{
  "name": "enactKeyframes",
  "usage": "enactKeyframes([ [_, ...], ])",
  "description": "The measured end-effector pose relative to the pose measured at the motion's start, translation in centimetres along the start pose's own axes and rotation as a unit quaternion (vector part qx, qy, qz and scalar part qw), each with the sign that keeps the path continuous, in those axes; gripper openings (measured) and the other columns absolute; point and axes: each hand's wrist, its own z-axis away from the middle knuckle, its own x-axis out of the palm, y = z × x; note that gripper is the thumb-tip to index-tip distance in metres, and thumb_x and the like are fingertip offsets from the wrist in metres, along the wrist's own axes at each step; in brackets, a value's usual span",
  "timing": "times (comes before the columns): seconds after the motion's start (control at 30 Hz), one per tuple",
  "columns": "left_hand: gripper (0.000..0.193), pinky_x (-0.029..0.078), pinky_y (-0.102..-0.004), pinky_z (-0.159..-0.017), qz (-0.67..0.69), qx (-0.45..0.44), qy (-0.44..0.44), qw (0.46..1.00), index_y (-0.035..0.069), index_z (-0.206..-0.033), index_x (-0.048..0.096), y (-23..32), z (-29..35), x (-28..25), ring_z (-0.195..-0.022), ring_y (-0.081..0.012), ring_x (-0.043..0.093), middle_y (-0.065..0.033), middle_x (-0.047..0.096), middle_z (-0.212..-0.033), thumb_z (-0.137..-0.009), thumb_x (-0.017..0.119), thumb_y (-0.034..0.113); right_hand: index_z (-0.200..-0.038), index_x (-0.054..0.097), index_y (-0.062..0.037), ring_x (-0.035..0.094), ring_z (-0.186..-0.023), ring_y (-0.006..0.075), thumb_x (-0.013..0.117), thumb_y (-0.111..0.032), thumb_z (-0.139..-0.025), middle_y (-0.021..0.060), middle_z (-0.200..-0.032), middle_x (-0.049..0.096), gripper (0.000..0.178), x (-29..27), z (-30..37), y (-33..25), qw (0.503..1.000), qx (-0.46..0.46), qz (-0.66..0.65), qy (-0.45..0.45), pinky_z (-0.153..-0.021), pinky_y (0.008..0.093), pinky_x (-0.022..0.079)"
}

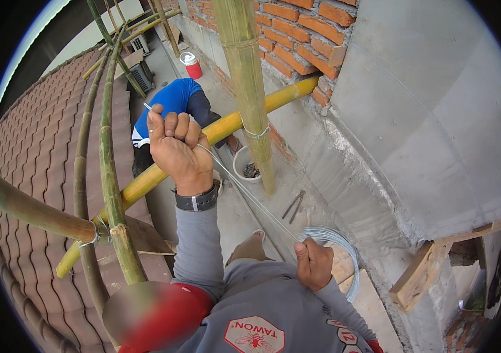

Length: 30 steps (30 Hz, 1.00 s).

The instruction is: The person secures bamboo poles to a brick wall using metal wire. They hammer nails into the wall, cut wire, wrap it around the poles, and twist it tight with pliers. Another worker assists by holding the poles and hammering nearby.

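A thin pale metal wire (pixel 254 199) stretches between my two hands, across my front. My left hand (pixel 181 154), raised with its palm toward me and a dark watch at the wrist, is closed on the wire; a short end sticks out past the forefinger. Lower and to the right, my right hand (pixel 315 265) is pinched on the wire's other stretch, thumb on top. Right beside it lies a wire coil (pixel 353 259). Behind my left hand, a yellow bamboo pole (pixel 286 99) slants past a thick upright bamboo post (pixel 241 70), with wire tied round their crossing.
Pincers (pixel 294 206) lie on the concrete beside a white bucket (pixel 243 154) with dark bits in it. A person in blue (pixel 171 97) crouches beyond my left hand. Bamboo poles (pixel 109 135) stand along the tiled roof (pixel 33 135) at left; a brick wall (pixel 297 35) rises at right.
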Motion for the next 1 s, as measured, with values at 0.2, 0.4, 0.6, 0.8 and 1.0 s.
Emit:
enactKeyframes([
  [0.2,0.017,0.021,-0.0221,-0.043,-0.046,-0.066,-0.001,0.997,0.016,-0.104,0.052,-5.9,3.3,0.5,-0.052,-0.0039,0.024,0.0066,0.031,-0.067,-0.107,0.049,0.033,-0.108,0.060,0.0007,0.060,-0.063,0.0258,0.056,-0.023,-0.103,0.0160,-0.074,0.063,0.025,0.6,-2.8,1.8,0.997,-0.003,-0.010,0.079,-0.057,0.0339,0.044],
  [0.4,0.036,0.045,-0.0334,-0.100,-0.388,-0.196,-0.245,0.867,0.009,-0.135,0.061,-11.2,3.5,-7.7,-0.113,-0.0185,0.059,-0.0078,0.067,-0.121,-0.106,0.053,0.029,-0.121,0.061,0.0018,0.039,-0.061,0.0063,0.050,-0.030,-0.107,0.0003,-0.077,0.052,0.037,1.8,-7.8,3.0,0.905,0.244,-0.172,0.303,-0.053,0.0235,0.031],
  [0.6,0.032,0.051,-0.0314,-0.086,-0.611,-0.377,-0.162,0.677,0.004,-0.119,0.070,-10.3,1.4,-25.2,-0.092,-0.0173,0.067,-0.0083,0.074,-0.098,-0.099,0.062,0.028,-0.128,0.061,0.0036,0.036,-0.065,0.0079,0.040,-0.043,-0.108,-0.0011,-0.076,0.049,0.055,-0.3,-21.2,5.0,0.970,0.172,-0.012,0.173,-0.059,0.0247,0.032],
  [0.8,0.036,0.044,-0.0396,-0.100,-0.753,-0.170,-0.058,0.633,0.003,-0.126,0.061,-15.3,-5.5,-34.3,-0.115,-0.0323,0.059,-0.0185,0.063,-0.125,-0.096,0.061,0.024,-0.125,0.065,-0.0021,0.064,-0.098,0.0266,0.045,-0.048,-0.105,0.0117,-0.103,0.072,0.054,-0.4,-39.2,8.3,0.948,0.191,0.253,0.026,-0.085,0.0396,0.049],
  [1.0,0.044,0.037,-0.0463,-0.105,-0.749,0.211,-0.018,0.627,0.014,-0.133,0.056,-17.0,-12.2,-33.9,-0.124,-0.0327,0.051,-0.0087,0.051,-0.139,-0.096,0.064,0.035,-0.104,0.074,-0.0043,0.067,-0.090,0.0322,0.062,-0.032,-0.098,0.0138,-0.102,0.073,0.031,6.0,-45.3,8.1,0.981,-0.079,0.175,-0.034,-0.090,0.0388,0.048],
])
